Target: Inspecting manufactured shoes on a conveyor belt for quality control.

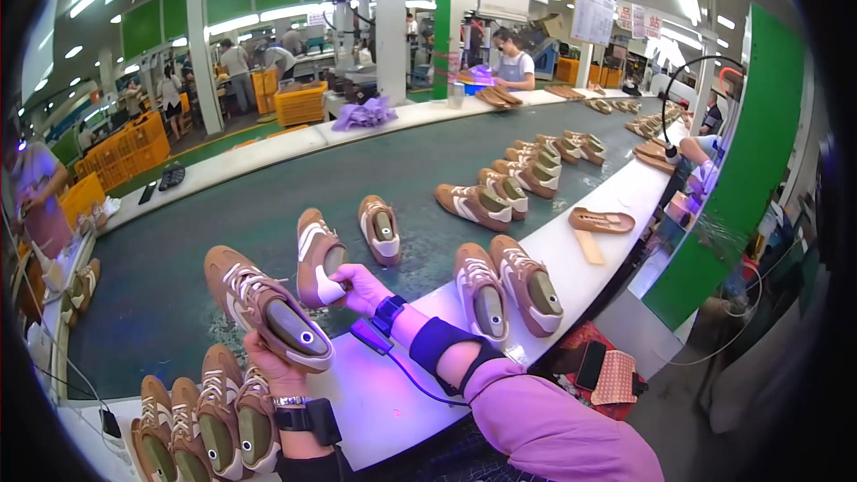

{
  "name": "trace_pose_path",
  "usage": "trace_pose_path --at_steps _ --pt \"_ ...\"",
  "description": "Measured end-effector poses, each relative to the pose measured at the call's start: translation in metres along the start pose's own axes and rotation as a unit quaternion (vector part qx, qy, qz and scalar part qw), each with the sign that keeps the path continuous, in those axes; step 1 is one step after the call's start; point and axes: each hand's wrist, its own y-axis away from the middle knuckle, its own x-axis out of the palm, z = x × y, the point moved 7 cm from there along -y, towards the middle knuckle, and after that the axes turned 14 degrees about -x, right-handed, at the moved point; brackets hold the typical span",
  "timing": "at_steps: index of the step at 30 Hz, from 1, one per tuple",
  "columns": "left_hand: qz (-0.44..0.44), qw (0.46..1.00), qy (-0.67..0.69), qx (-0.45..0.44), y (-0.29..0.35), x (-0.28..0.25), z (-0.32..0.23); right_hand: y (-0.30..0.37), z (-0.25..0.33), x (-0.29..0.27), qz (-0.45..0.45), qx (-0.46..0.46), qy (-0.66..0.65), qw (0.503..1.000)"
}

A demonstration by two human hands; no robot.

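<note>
A brown-and-white sneaker on a grey last (268,311) is gripped from below by the left hand (268,366), raised over the near edge of the white tabletop (375,402). A second lasted sneaker (320,259), standing on the dark conveyor belt (178,268) just right of the first, is clasped at its heel by the right hand (361,288). A row of like sneakers (201,424) is seen near left, below the held one.
</note>
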Motion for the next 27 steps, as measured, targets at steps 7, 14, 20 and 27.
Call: trace_pose_path --at_steps 7,14,20,27 --pt "0.026 0.999 -0.027 -0.018 0.014 0.036 0.013 0.091 0.081 0.074 0.102 -0.167 0.008 0.981" --pt "0.082 0.987 -0.102 -0.095 0.011 0.044 0.042 0.130 0.099 0.064 0.240 -0.182 -0.023 0.953" --pt "0.062 0.982 -0.127 -0.124 0.009 0.040 0.060 0.130 0.084 0.006 0.136 -0.159 -0.027 0.978" --pt "0.016 0.985 -0.123 -0.120 0.008 0.029 0.058 0.132 0.110 -0.010 0.077 -0.276 0.158 0.945"
